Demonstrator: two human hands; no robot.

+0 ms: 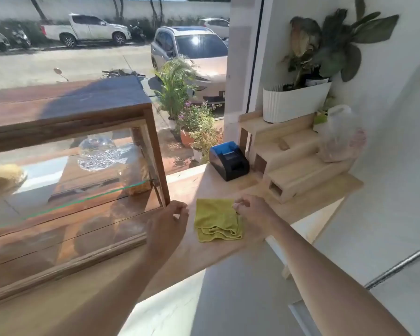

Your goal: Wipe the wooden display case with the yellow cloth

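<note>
Yellow cloth (217, 220) lying folded on the pale wooden counter (308, 207), between the two hands. Right hand (251, 213) right at the cloth's far right corner, fingers curled in; looks like a pinch on that corner, but too blurry to tell for sure. Left hand (169, 223) just to the cloth's left, close but not touching, fingers loosely bent and holding nothing. Wooden display case (66, 151) right beside the left hand, its corner post almost at the fingertips. Soft and floppy, that cloth, and very light; probably bends and hangs down when lifted by one corner, so better to bunch it up in the palm before wiping. Not slippery, not breakable. Glass panes on the case, with a glass dish (98, 154) inside, so gentle pushing is likely best there. No words or brand names readable anywhere, not even on the small black printer (228, 160) past the right hand.
</note>
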